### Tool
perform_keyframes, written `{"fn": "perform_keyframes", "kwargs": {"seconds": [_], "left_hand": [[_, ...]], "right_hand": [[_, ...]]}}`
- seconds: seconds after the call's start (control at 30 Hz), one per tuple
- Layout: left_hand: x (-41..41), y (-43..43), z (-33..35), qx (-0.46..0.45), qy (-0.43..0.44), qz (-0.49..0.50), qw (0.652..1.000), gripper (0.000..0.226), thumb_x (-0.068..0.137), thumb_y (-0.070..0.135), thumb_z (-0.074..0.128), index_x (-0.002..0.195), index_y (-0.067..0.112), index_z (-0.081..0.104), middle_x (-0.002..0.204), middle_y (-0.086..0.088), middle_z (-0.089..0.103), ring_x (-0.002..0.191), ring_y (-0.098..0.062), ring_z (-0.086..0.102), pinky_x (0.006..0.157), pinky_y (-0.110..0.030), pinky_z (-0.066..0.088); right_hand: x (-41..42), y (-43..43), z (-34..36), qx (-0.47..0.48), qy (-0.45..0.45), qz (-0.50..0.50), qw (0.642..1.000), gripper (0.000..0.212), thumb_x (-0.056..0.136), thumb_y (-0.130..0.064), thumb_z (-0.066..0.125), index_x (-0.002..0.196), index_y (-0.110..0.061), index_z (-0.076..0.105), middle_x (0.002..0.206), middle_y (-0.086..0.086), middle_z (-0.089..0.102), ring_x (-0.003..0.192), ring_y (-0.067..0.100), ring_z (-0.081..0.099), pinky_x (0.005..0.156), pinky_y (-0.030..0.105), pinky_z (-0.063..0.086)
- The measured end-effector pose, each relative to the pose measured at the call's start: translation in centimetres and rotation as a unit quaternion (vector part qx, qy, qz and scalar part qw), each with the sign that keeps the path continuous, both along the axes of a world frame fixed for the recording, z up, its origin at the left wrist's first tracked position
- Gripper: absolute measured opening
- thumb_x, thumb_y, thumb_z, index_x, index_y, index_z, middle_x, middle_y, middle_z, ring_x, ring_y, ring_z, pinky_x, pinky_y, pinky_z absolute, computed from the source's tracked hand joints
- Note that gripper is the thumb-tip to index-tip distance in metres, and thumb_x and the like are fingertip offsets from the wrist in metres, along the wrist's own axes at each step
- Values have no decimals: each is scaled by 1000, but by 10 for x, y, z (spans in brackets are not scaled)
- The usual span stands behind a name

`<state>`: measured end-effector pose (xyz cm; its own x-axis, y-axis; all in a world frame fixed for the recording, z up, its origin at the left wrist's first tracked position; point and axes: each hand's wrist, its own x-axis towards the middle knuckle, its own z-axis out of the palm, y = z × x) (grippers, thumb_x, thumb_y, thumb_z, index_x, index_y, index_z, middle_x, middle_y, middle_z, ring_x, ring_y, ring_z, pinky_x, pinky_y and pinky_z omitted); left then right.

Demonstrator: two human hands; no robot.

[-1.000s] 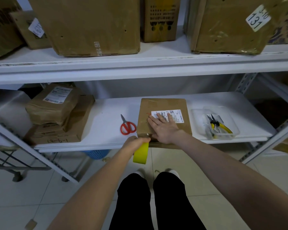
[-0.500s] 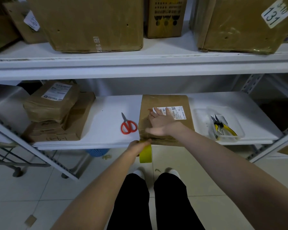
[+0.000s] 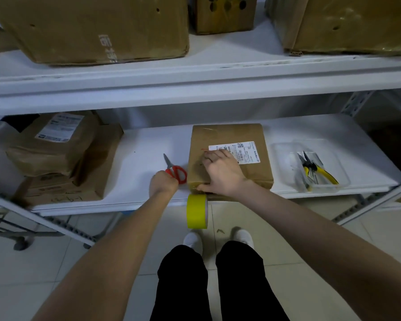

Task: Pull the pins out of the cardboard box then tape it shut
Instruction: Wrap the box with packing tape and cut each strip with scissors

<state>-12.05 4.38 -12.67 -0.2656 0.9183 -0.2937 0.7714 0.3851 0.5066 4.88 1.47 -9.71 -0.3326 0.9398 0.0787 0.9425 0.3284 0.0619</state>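
The flat cardboard box (image 3: 252, 174) with a white label lies on the white lower shelf (image 3: 144, 158), its front edge over the shelf's lip. My right hand (image 3: 220, 172) rests on the box top, fingers spread over the left part, thumb pressing at the front edge. A yellow tape roll (image 3: 196, 212) hangs just below that thumb, off the box's front. My left hand (image 3: 162, 185) is left of the box, its fingers curled round the handles of the red scissors (image 3: 180, 173), which lie on the shelf. No pins are visible.
A clear plastic tray (image 3: 343, 179) with yellow-handled pliers (image 3: 320, 172) sits right of the box. Wrapped parcels (image 3: 56, 144) are stacked at the shelf's left end. Large cartons (image 3: 90, 26) fill the upper shelf. My legs stand on tiled floor below.
My left hand let go of the tape roll and moved up and left onto the scissors. The roll now hangs from the box front. My right hand stayed on the box.
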Motion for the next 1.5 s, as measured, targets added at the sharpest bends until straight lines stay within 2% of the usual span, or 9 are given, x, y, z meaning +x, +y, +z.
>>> {"fn": "perform_keyframes", "kwargs": {"seconds": [0.33, 0.63, 0.77, 0.9, 1.03, 1.1, 1.27, 1.37, 1.5], "left_hand": [[13, 26, -32, -71, 104, -16, 992, 48, 91, 48, 44, 116, 12, 61, 122, -14, 62, 111, -33, 60, 90, -38, 47], [-8, 15, -19, -47, -10, 24, 999, 60, 89, 55, 47, 103, -1, 65, 106, -20, 67, 102, -36, 61, 83, -37, 47], [-13, -5, 11, 32, -77, 51, 995, 49, 92, 39, 49, 94, -7, 66, 99, -26, 66, 96, -40, 61, 77, -38, 47], [-3, -42, 43, 127, -186, 15, 974, 45, 82, 41, 50, 67, 0, 59, 70, -22, 55, 72, -38, 51, 60, -31, 33], [5, -81, 60, 157, -272, -48, 948, 27, 91, 19, 51, 65, 13, 54, 64, -3, 52, 63, -17, 45, 62, -29, 37], [7, -96, 65, 164, -282, -87, 941, 22, 93, 15, 49, 72, 11, 56, 66, 0, 53, 62, -10, 46, 59, -22, 39], [8, -115, 67, 146, -270, -182, 934, 19, 89, 26, 55, 94, 8, 62, 88, -10, 65, 77, -23, 56, 71, -31, 47], [12, -120, 64, 156, -284, -231, 917, 31, 79, 34, 55, 104, 18, 62, 103, -7, 69, 94, -21, 64, 86, -33, 51], [15, -120, 57, 141, -310, -219, 914, 13, 86, 13, 64, 86, 25, 61, 76, 2, 59, 76, -18, 57, 75, -30, 47]], "right_hand": [[8, 8, -8, 18, 47, 12, 999, 80, 69, -70, 61, 122, -9, 60, 132, 7, 54, 123, 25, 45, 109, 35, 24], [5, -2, -2, 16, 32, 2, 999, 79, 74, -68, 54, 126, -8, 56, 135, 8, 52, 126, 26, 43, 110, 40, 22], [-1, -13, 17, 2, 164, -32, 986, 52, 91, -45, 50, 131, -12, 54, 135, 6, 54, 127, 25, 45, 104, 37, 33], [-21, -22, 37, -29, 442, -121, 889, 23, 95, -12, 48, 101, -4, 69, 104, 10, 70, 92, 23, 63, 76, 25, 45], [-28, -37, 50, -322, 616, -126, 707, 30, 98, -32, 52, 99, -5, 66, 89, 7, 69, 84, 18, 67, 71, 26, 52], [-23, -48, 54, -369, 649, -103, 658, 30, 96, -32, 56, 104, -5, 66, 84, 5, 67, 78, 12, 61, 63, 20, 45], [-10, -66, 58, -382, 579, -80, 716, 20, 91, -32, 63, 91, -13, 60, 86, 7, 59, 75, 12, 52, 57, 19, 38], [-3, -71, 55, -335, 589, -40, 735, 17, 86, -21, 70, 97, -9, 68, 92, 8, 67, 85, 16, 61, 76, 25, 49], [11, -77, 53, -265, 613, -40, 743, 9, 85, -12, 70, 94, -10, 69, 87, 4, 69, 81, 12, 65, 82, 25, 51]]}}
